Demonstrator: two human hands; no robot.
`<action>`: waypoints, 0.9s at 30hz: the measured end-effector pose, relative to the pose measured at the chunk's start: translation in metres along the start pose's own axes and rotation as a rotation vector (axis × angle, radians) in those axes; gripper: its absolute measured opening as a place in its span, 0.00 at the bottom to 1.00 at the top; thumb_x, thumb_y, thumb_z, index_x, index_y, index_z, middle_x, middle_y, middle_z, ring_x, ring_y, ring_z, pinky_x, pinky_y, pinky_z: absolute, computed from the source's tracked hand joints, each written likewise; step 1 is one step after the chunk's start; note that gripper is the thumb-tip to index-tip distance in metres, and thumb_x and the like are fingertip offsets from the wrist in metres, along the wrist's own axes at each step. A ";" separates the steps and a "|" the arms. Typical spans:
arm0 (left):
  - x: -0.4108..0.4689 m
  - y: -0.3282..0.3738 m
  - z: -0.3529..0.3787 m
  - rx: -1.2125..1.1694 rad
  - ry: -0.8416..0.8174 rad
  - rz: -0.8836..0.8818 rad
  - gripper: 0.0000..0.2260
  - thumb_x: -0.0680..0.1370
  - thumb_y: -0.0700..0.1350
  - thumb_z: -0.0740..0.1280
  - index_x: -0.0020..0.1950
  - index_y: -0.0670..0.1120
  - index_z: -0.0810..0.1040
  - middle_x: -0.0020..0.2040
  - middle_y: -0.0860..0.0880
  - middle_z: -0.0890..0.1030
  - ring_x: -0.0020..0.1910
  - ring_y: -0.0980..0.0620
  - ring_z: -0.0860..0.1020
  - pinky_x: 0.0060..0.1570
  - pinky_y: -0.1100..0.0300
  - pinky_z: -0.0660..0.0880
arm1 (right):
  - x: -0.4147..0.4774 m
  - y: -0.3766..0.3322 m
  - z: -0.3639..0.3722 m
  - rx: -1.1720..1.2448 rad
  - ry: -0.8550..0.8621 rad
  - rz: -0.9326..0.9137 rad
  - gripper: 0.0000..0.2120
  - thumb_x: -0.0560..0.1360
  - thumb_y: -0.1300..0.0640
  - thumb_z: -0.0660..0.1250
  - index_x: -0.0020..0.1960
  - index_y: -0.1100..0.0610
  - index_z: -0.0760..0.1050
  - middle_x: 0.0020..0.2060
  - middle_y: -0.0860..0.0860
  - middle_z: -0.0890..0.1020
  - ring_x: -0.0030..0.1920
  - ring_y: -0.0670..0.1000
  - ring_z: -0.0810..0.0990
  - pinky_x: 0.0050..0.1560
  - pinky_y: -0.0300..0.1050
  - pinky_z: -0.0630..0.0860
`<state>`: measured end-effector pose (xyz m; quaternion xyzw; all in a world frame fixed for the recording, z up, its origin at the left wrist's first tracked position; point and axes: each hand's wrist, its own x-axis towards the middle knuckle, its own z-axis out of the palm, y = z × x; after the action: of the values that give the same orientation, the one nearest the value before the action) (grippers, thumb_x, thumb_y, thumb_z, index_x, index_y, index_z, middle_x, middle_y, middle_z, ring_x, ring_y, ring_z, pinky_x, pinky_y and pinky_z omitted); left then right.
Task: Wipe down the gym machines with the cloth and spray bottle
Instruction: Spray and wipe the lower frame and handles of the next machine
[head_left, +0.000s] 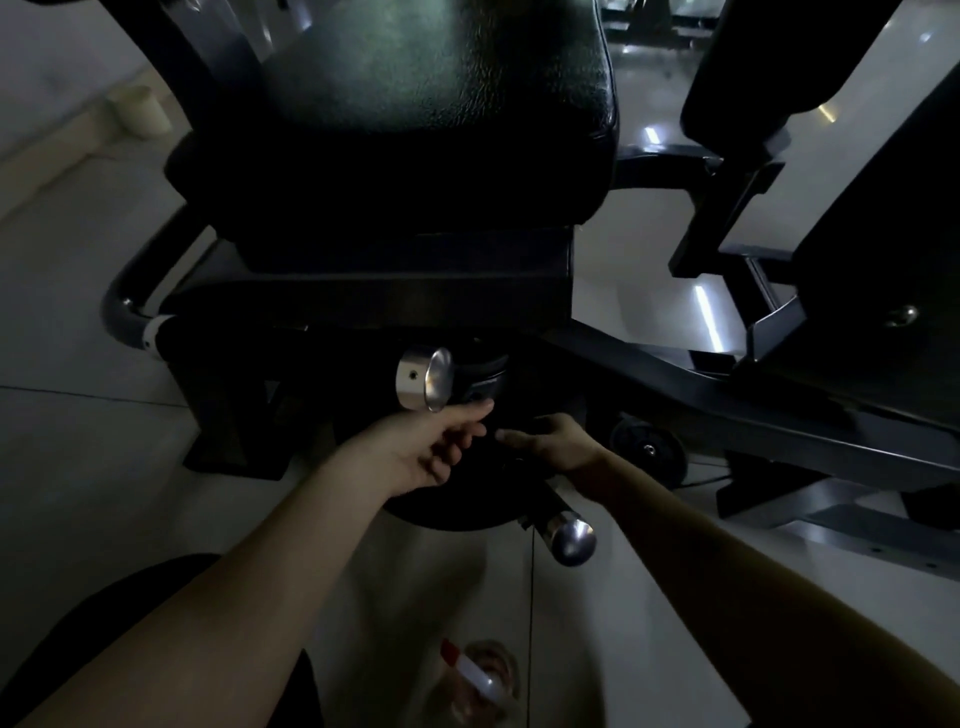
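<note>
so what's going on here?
A person reaches both hands under the seat of a black padded gym machine. The left hand, fingers loose, is beside a chrome-capped peg; the right hand rests on a dark part, too dim to tell what, if anything, it holds. The clear spray bottle sits unheld on the pale floor.

Setting: indoor gym, dim light. Evidence:
- black padded seat of pebbled vinyl (436, 104) on a black steel tube frame (135, 291)
- upper chrome-capped steel peg (423, 379) under the seat, and a lower chrome-capped steel peg (571, 535) nearer the camera
- round black disc (457, 506) between the pegs
- small black wheel (649, 449)
- second black padded machine (857, 234) at right
- pale glossy tiled floor (78, 441) showing strip-light reflections
</note>
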<state>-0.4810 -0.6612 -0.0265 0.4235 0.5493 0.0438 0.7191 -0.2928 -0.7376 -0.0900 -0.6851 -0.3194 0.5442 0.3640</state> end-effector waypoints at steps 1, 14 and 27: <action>0.000 0.000 0.000 -0.029 -0.024 -0.026 0.19 0.67 0.56 0.80 0.47 0.43 0.84 0.33 0.53 0.76 0.28 0.59 0.70 0.24 0.68 0.62 | 0.001 -0.005 -0.002 -0.083 -0.008 0.036 0.14 0.73 0.52 0.76 0.55 0.57 0.81 0.44 0.50 0.85 0.41 0.46 0.84 0.35 0.36 0.77; 0.004 -0.001 0.003 -0.019 0.024 0.033 0.18 0.70 0.56 0.78 0.49 0.42 0.85 0.32 0.54 0.77 0.29 0.60 0.70 0.27 0.68 0.62 | -0.005 -0.034 0.018 -0.392 -0.130 0.340 0.16 0.79 0.46 0.67 0.57 0.59 0.78 0.42 0.51 0.81 0.37 0.46 0.80 0.31 0.36 0.76; 0.008 -0.002 0.004 0.130 0.044 0.189 0.17 0.75 0.57 0.73 0.48 0.43 0.86 0.33 0.53 0.80 0.32 0.58 0.77 0.36 0.64 0.70 | -0.035 -0.038 0.023 -0.143 -0.207 0.414 0.14 0.81 0.47 0.64 0.60 0.56 0.75 0.43 0.59 0.82 0.30 0.52 0.83 0.29 0.42 0.79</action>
<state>-0.4754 -0.6599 -0.0335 0.5179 0.5242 0.0849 0.6707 -0.3237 -0.7430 -0.0433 -0.7005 -0.2454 0.6506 0.1606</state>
